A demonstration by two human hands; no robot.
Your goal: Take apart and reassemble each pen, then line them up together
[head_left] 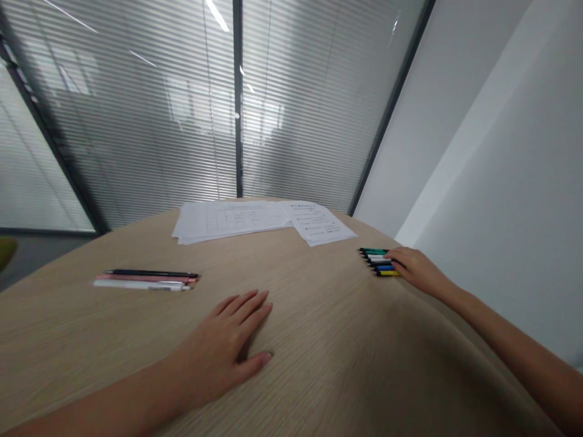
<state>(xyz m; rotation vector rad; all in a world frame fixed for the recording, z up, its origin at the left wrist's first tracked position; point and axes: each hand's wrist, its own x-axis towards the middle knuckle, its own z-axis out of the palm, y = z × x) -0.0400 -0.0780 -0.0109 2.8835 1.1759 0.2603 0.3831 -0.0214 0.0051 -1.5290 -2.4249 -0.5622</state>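
My left hand [228, 340] lies on the wooden table [310, 328], palm down, fingers stretched out and thumb apart, with nothing in it. To the far right, my right hand [415, 267] reaches over a row of slim pens [380, 261] lying side by side, their dark tips pointing left. Green, white, black, blue and yellow barrels show. The fingers and thumb curl around the right ends of the pens, closing on a dark one; the hand covers part of the row.
At the left lie a black pen [155, 273], a pink one [136, 278] and a white one [141, 284], side by side. Printed sheets of paper [237, 218] overlap at the back edge. Behind the table stands a glass partition with blinds [173, 121]; a white wall [492, 170] is close on the right.
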